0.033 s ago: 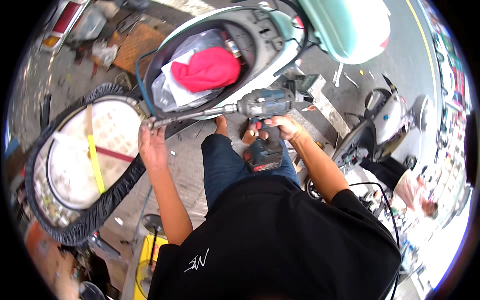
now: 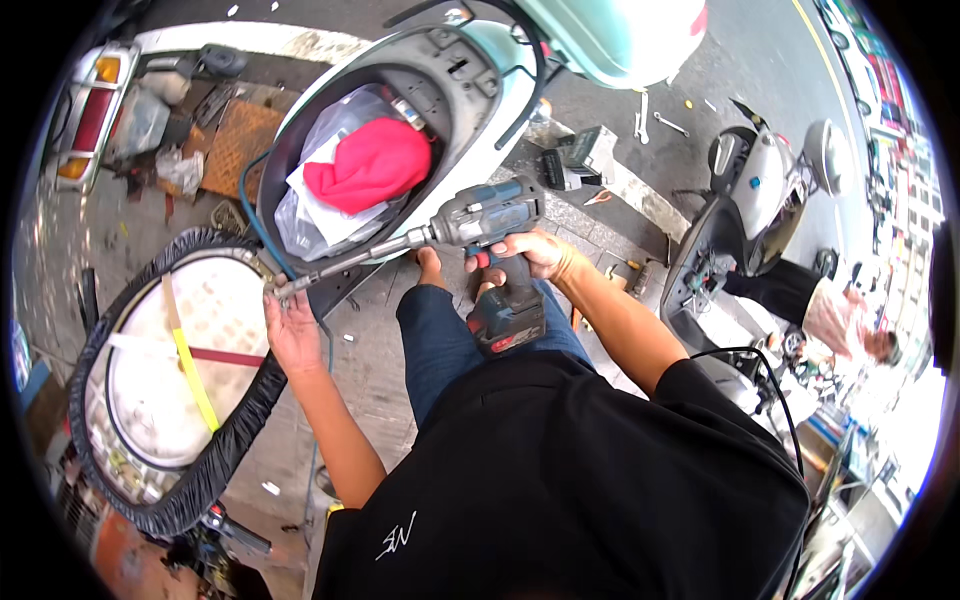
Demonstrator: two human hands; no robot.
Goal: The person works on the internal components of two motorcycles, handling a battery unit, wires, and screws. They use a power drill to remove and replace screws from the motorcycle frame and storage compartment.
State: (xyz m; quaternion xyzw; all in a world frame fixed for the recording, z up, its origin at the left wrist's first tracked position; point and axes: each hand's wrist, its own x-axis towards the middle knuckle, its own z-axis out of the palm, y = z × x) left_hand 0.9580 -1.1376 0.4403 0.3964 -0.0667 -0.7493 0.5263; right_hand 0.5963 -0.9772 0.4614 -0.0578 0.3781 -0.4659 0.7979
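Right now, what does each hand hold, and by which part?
The right hand holds the cordless impact driver by its grip. The left hand steadies the long bit's tip at the seat rim.

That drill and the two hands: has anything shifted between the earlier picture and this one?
Nothing visibly changed. The right hand grips the drill, its long bit reaching to the seat hinge, where the left hand steadies the tip. The red cloth lies in the scooter's open compartment as before.

No visible change between pictures.
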